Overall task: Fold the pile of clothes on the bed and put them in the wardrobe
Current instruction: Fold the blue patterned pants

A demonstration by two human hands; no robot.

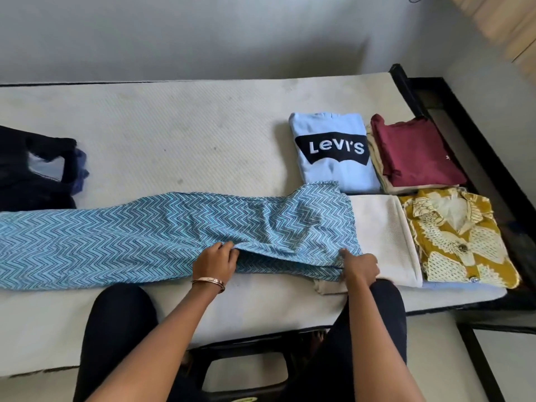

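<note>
While folded clothes [333,150] lie right on the bed [174,134], left hand [214,261] and right hand [359,266] pinch the zigzag garment [116,236] with curled fingers.

Two hands grip one blue zigzag garment [121,236], the left hand [214,261] and the right hand [359,266]; right of that grip lie five folded pieces; beyond the left hand lies one dark heap [34,166]; one bangle [209,282] circles the left wrist.
</note>
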